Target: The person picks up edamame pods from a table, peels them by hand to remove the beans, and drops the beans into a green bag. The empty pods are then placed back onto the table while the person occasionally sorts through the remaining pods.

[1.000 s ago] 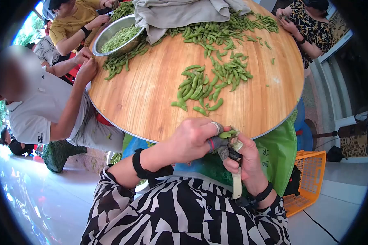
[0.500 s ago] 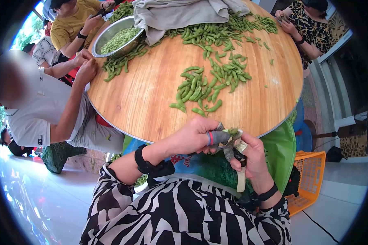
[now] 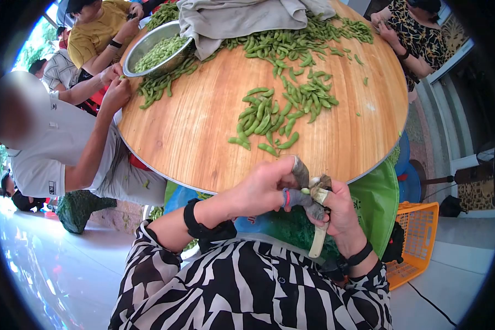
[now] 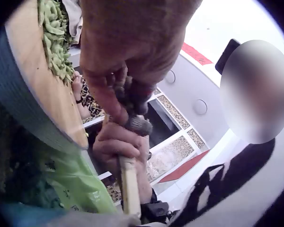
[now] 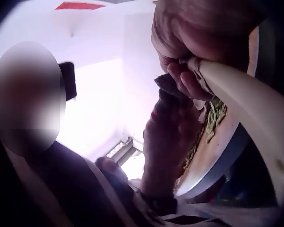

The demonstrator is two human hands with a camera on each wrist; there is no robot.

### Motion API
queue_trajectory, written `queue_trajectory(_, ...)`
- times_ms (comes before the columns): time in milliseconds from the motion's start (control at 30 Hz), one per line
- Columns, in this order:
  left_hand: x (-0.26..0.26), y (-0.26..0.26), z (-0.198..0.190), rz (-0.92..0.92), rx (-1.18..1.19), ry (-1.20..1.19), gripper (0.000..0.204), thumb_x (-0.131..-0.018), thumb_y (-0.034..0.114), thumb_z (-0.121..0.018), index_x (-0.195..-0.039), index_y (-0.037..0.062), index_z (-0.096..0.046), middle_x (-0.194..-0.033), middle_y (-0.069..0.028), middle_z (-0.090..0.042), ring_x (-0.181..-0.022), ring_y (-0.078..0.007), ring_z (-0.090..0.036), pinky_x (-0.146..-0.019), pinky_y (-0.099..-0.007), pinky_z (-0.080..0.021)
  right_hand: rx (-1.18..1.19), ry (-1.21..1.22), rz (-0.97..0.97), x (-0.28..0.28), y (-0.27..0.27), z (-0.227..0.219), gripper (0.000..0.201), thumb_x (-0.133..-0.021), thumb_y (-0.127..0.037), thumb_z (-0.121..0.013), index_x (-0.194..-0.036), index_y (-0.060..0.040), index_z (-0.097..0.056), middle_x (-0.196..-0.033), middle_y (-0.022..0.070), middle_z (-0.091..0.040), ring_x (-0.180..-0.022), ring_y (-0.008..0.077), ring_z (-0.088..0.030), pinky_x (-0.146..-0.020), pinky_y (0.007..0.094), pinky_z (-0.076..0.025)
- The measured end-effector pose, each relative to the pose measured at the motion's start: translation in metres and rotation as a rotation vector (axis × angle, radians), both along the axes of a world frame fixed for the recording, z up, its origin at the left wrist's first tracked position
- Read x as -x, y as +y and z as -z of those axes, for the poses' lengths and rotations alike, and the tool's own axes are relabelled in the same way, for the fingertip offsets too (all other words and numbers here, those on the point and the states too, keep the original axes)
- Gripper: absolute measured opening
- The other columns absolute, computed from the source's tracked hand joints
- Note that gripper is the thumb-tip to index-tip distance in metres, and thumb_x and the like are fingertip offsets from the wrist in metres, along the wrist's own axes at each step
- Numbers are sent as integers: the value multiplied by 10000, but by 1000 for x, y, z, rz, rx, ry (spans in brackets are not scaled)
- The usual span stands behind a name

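Note:
Both hands meet in front of the chest at the table's near edge. My right hand (image 3: 341, 206) grips a tool by its long cream handle (image 3: 317, 242), which points down; its working end is hidden by fingers. Grey coverings wrap some fingertips of my left hand (image 3: 264, 184), one with a pink band. Its covered thumb and forefinger stand apart, reaching to the right hand's fingers. A small pale green piece of bean pod (image 3: 305, 191) shows between the hands; I cannot tell which hand holds it. In the right wrist view the cream handle (image 5: 248, 99) crosses the foreground.
Green bean pods (image 3: 261, 115) lie loose on the round wooden table (image 3: 192, 137), with a larger heap (image 3: 280, 47) behind, partly under a grey cloth (image 3: 242, 19). A metal colander (image 3: 176, 58) holds shelled beans. An orange crate (image 3: 418, 242) stands at right. Other people sit around the table.
The green pod seen between the hands earlier now shows only as a small piece. My left forefinger has lifted away from the thumb. The cream handle has swung slightly.

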State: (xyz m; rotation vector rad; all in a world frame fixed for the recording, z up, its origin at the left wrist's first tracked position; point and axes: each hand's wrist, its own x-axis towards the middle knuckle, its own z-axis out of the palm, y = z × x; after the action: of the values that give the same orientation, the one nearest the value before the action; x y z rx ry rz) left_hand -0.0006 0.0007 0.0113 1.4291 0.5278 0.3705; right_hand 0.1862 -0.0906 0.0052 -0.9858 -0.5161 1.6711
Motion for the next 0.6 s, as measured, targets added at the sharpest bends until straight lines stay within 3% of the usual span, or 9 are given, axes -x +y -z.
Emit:
queue_trajectory(200,-3,-4,3,6,33,-60,278,-898,43,-619,-1147,49,-496,-869,-43,-641,-698,-83,-599,-535,-207,-445,27,179,-62,-1,2,1,123,-874,-75,-552,-923,28,-599,-629,55,-548,-390,53,-373,-363,208,-321)
queue_trajectory(267,-4,-4,1,9,64,-66,291,-896,34,-614,-1158,52,-489,-897,-48,-646,-709,-84,-599,-541,-204,-445,21,-91,11,1,1,-5,120,-869,-75,-553,-916,26,-596,-623,45,-548,-407,51,-399,-374,207,-331)
queue_trajectory(467,-10,-4,0,20,252,-42,384,-825,-54,-600,-1169,56,-468,-914,-41,-625,-750,-108,-590,-613,-240,-473,-80,-490,-49,0,-4,-10,67,-867,-61,-582,-882,3,-595,-632,-3,-552,-458,38,-453,-409,204,-340)
queue_trajectory(533,-17,-11,8,-57,25,-113,387,-765,-82,-607,-1106,48,-478,-894,-44,-616,-792,-130,-597,-668,-274,-483,-91,-571,-37,2,-10,-12,52,-863,-50,-587,-875,1,-593,-631,-10,-548,-472,34,-453,-422,208,-343)
queue_trajectory(567,-19,-12,10,-59,26,-114,387,-765,-82,-607,-1106,48,-478,-894,-44,-616,-792,-130,-597,-668,-274,-483,-106,-653,-24,3,-11,-13,38,-860,-39,-592,-868,-2,-591,-630,-17,-545,-486,31,-453,-434,211,-346)
queue_trajectory(600,-20,-13,8,-56,-85,-13,384,-741,-85,-610,-1077,42,-477,-883,-57,-614,-804,-140,-600,-679,-282,-482,-106,-654,-27,5,-11,-13,38,-860,-39,-592,-868,-2,-591,-630,-17,-545,-486,31,-453,-434,211,-346)
